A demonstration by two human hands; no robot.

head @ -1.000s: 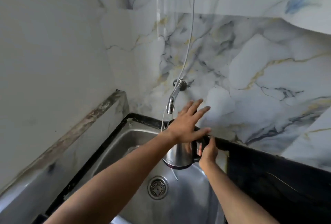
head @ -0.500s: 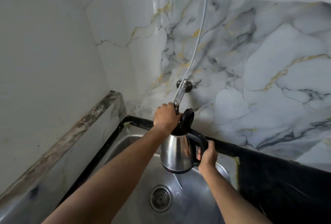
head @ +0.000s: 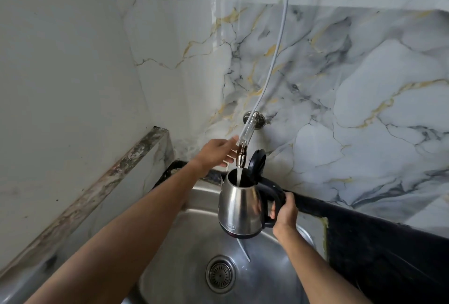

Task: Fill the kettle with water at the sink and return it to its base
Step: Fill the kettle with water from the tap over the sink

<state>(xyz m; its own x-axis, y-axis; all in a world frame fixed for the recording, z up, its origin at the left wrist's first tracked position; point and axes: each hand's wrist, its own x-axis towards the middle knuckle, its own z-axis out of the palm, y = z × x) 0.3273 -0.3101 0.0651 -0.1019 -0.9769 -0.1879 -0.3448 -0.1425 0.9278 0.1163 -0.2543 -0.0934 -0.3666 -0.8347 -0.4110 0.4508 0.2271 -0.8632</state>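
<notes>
A steel kettle (head: 239,209) with a black handle hangs over the sink (head: 194,206), its black lid (head: 257,161) flipped up. My right hand (head: 285,212) is wrapped around the handle. A wall tap (head: 245,142) points down over the kettle's mouth, and a stream of water (head: 239,176) runs from it into the kettle. My left hand (head: 217,152) sits just left of the tap's spout with fingers spread, fingertips at the spout. The kettle's base is out of view.
The sink's drain strainer (head: 220,274) lies below the kettle. A black counter (head: 379,243) runs to the right. Marble-patterned wall behind, with a white cord (head: 279,44) hanging down to the tap. A stained ledge (head: 102,182) borders the sink's left side.
My left hand went from above the kettle to gripping the tap, then loosened with fingers apart. The lid now stands up and water runs into the kettle.
</notes>
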